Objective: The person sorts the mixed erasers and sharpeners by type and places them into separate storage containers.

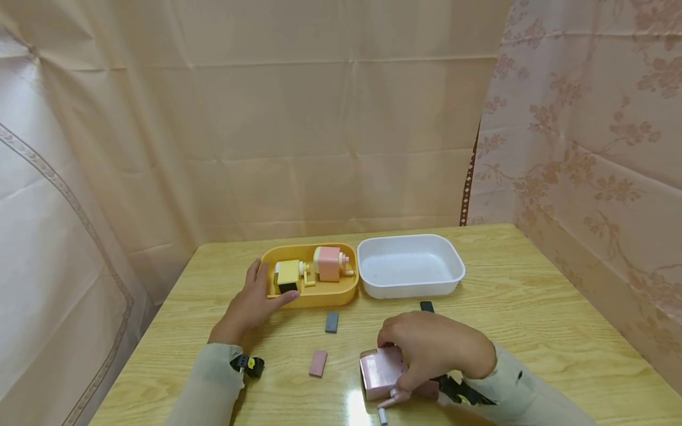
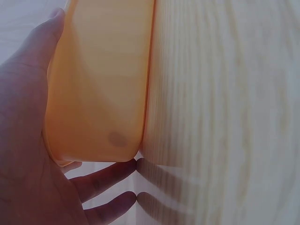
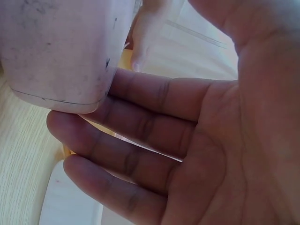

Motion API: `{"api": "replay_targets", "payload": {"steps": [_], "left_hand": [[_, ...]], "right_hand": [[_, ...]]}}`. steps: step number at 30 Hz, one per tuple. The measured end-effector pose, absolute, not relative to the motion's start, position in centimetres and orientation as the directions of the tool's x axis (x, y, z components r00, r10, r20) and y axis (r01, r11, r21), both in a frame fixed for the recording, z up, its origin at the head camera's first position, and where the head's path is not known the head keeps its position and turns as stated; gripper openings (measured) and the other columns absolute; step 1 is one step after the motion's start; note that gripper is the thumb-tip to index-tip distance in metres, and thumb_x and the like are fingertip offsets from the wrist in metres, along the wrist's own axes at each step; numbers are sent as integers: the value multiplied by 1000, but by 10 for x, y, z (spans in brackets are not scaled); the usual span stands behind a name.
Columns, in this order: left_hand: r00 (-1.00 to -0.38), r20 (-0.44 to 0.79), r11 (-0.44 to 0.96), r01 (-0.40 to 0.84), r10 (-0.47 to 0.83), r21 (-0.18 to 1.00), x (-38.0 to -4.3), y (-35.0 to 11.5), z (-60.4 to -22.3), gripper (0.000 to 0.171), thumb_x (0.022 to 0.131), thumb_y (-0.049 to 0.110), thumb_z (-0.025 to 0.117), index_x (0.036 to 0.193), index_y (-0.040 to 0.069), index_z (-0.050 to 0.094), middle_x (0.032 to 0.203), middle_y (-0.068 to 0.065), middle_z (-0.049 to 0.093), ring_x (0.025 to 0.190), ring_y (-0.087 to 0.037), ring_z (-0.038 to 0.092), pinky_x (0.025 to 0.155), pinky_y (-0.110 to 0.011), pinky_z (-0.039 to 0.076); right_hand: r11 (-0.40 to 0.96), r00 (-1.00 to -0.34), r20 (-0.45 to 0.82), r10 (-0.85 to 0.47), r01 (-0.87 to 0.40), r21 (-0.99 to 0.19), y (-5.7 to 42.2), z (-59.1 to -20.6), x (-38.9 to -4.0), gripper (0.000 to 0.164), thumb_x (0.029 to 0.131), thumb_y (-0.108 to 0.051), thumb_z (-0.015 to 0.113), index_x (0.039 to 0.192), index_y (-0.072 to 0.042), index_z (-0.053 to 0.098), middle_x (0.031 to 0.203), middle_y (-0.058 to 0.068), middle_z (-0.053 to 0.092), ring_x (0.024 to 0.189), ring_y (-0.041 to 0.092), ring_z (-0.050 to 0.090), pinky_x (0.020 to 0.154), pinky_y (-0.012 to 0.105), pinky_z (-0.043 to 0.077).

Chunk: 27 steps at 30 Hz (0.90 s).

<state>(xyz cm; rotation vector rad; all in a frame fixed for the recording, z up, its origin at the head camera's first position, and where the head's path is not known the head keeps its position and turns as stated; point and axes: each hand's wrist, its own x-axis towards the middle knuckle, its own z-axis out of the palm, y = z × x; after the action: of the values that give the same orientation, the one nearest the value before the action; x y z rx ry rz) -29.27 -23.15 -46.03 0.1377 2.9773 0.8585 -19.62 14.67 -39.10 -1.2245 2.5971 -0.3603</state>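
- On the light wooden table [image 1: 543, 319], the right hand [image 1: 434, 343] grips a glossy pink crank-handled box [image 1: 378, 373] from above, apparently for a secure hold.
- The left hand [image 1: 254, 305] clasps a yellow-orange plastic tray [image 1: 325, 299] at its left end, seemingly steadying it.
- A white plastic tray [image 1: 407, 290] stands beside it; the right hand partly hides a black rectangular block [image 1: 427, 306].

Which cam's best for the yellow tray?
Head view: yellow tray is nearly whole, inside and rim visible. Left wrist gets only its outer side, close up; right wrist, just small slivers around the right hand.
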Motion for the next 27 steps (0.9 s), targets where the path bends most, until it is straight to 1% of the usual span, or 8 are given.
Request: {"api": "replay_targets", "payload": {"steps": [8, 14, 19, 27], "left_hand": [[-995, -11, 845, 81, 102, 529, -293, -233, -459, 124, 83, 84, 60, 168, 19, -2, 174, -10, -11, 148, -52, 33, 111, -72, 36], [-995, -15, 845, 80, 103, 529, -291, -233, -457, 123, 84, 82, 61, 168, 18, -3, 174, -11, -12, 148, -53, 33, 111, -72, 36], [-995, -15, 847, 77, 100, 526, -291, -234, -458, 124, 83, 84, 59, 168, 18, -3, 174, -10, -12, 148, -53, 33, 111, -72, 36], [-994, -11, 842, 84, 107, 533, -292, -234, -460, 126, 81, 87, 58, 168, 18, -3, 174, -11, -12, 147, -53, 36, 110, -71, 37]], "right_hand": [[625, -628, -106, -771, -715, -315, 147, -389, -196, 35, 71, -36, 85, 100, -24, 72, 86, -18, 59, 70, 1, 51, 60, 21, 43], [615, -625, -76, -777, -727, -304, 148, -388, -198, 35, 70, -34, 84, 100, -21, 72, 86, -17, 58, 70, 2, 50, 58, 21, 42], [612, -625, -66, -778, -731, -301, 149, -389, -201, 36, 70, -34, 83, 102, -21, 73, 89, -17, 59, 71, 0, 52, 60, 20, 44], [618, -638, -43, -769, -724, -308, 151, -388, -207, 34, 69, -32, 83, 100, -20, 73, 84, -16, 60, 71, 2, 52, 63, 22, 45]]}}
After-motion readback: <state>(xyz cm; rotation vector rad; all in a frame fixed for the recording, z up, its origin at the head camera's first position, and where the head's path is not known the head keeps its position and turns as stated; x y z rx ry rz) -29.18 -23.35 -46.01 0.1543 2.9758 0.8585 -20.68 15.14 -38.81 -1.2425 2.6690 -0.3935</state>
